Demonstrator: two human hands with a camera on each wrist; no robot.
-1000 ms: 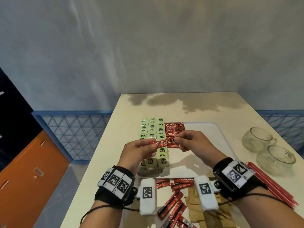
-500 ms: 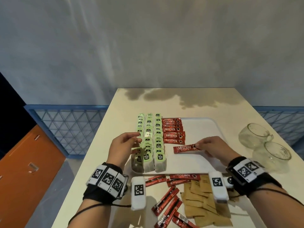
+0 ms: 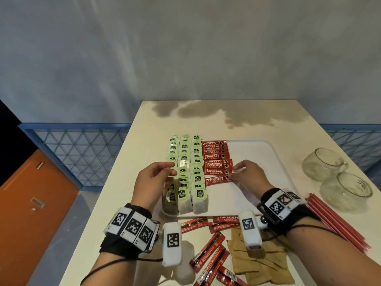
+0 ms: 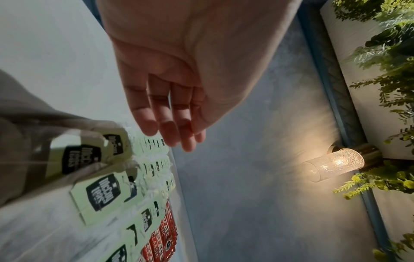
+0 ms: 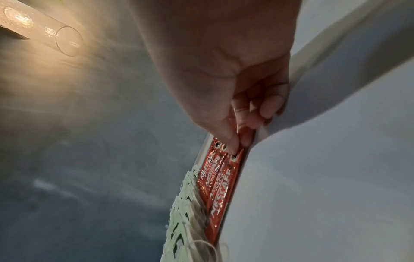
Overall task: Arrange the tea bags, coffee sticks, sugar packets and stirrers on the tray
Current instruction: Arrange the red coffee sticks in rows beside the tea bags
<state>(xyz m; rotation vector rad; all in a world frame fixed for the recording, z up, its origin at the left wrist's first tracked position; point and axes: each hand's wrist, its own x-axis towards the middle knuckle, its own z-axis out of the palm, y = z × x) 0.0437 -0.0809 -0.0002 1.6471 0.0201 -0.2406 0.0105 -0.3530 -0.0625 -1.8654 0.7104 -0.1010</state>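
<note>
Nearest coffee stick (image 3: 216, 180), centre of the head view, lying flat on the white tray (image 3: 276, 162) at the near end of the red coffee stick column (image 3: 216, 157); my right hand (image 3: 249, 178) pinches its right end between thumb and fingertips (image 5: 233, 141), seen closely in the right wrist view. Left of the column, three rows of green tea bags (image 3: 183, 168); my left hand (image 3: 152, 182) hovers over them, fingers (image 4: 165, 124) extended and loose, holding nothing. Lower centre, off the tray on the table (image 3: 127, 162): loose coffee sticks (image 3: 208, 250) and brown sugar packets (image 3: 257, 263); lower right, red stirrers (image 3: 334, 223) beside two glass cups (image 3: 334, 178). Risk, as I judge it: the stick sits slightly askew, so a careless release or sideways nudge could knock the overlapped column out of line; my left hand, this close, could topple the leaning front tea bags
</note>
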